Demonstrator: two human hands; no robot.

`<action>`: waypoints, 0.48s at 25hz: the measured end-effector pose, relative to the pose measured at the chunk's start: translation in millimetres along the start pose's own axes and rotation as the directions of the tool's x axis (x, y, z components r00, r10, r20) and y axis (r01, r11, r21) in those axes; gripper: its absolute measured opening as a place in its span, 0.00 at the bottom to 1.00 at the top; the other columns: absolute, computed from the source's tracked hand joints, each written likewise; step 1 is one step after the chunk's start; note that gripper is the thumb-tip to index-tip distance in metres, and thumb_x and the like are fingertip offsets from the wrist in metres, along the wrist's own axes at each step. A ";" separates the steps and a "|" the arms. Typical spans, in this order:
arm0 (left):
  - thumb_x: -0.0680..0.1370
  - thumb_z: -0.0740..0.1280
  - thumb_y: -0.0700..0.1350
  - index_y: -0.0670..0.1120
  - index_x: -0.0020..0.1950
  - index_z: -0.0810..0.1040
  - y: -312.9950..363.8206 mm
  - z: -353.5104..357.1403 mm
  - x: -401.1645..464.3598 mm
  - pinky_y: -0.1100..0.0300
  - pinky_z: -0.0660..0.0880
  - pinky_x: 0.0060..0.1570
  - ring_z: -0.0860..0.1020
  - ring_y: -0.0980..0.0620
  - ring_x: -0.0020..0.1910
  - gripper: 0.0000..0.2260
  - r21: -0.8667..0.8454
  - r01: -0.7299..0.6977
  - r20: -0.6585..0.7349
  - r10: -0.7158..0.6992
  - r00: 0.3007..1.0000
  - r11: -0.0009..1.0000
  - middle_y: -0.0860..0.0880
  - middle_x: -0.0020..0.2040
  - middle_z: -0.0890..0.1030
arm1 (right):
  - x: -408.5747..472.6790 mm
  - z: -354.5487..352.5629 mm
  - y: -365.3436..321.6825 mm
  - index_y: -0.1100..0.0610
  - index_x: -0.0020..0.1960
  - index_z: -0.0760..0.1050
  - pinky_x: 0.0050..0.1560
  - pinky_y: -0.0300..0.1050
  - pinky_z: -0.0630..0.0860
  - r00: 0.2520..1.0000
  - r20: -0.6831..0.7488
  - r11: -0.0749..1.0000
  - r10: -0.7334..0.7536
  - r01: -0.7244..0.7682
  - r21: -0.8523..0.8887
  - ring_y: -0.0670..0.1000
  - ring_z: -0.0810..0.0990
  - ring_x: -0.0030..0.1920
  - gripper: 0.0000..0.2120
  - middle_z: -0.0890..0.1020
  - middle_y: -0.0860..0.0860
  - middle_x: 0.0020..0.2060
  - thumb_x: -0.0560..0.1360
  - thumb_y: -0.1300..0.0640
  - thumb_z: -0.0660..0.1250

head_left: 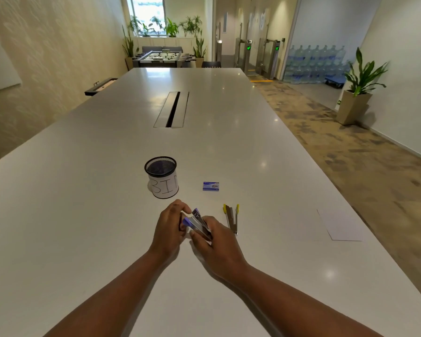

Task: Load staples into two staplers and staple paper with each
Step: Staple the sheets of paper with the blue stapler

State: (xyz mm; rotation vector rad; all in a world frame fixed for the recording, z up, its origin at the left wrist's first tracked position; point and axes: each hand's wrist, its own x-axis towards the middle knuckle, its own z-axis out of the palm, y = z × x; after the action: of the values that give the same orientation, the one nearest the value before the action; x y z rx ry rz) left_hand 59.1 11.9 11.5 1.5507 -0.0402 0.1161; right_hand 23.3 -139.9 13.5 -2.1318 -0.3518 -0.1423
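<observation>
Both hands are gripping the purple stapler [197, 223] just above the worktop [229, 147]: left hand [168, 228] pinching its top, right hand [215, 242] wrapping the base. Risk: the sprung top snapping shut on fingertips. Staple box [210, 186] lying unopened beyond.

Long white table [204, 142], patterned carpet [326, 142], seemingly bright window [147, 13].

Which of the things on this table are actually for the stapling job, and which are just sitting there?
For the job:
purple stapler, held by left hand and right hand
yellow stapler, lying open
blue staple box
paper sheet

Just lying about:
mesh cup marked BIN
cable hatch in the table
</observation>
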 end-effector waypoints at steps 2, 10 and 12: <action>0.75 0.60 0.57 0.44 0.37 0.70 -1.8 6.1 -1.6 0.54 0.61 0.31 0.63 0.50 0.29 0.17 0.029 0.004 -0.008 -0.004 1.000 1.000 0.46 0.29 0.68 | -5.0 -7.3 0.1 0.48 0.53 0.74 0.42 0.50 0.79 0.997 -0.066 0.997 0.028 -0.023 0.072 0.47 0.80 0.42 0.09 0.81 0.44 0.41 0.78 0.45 0.63; 0.76 0.60 0.47 0.47 0.35 0.71 -3.5 48.8 -34.3 0.58 0.67 0.27 0.71 0.55 0.26 0.10 0.410 -0.365 0.173 0.321 0.931 0.836 0.50 0.28 0.73 | -20.7 -76.8 36.6 0.41 0.43 0.68 0.37 0.52 0.79 0.886 -0.427 0.983 0.182 -0.159 0.089 0.48 0.78 0.32 0.06 0.79 0.40 0.32 0.70 0.51 0.63; 0.76 0.61 0.46 0.51 0.36 0.70 -4.9 75.1 -41.7 0.56 0.68 0.27 0.70 0.55 0.26 0.08 0.405 -0.413 0.247 0.338 0.908 0.815 0.53 0.28 0.73 | -23.5 -95.2 47.1 0.43 0.42 0.67 0.35 0.51 0.77 0.843 -0.494 0.976 0.215 -0.207 0.072 0.47 0.76 0.31 0.08 0.78 0.39 0.30 0.70 0.54 0.64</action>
State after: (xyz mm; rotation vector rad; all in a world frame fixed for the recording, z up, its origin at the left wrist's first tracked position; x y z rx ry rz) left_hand 21.7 -65.3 4.1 2.0019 -0.4876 0.3322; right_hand 18.5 -248.2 23.0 -2.0106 0.1897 -0.5500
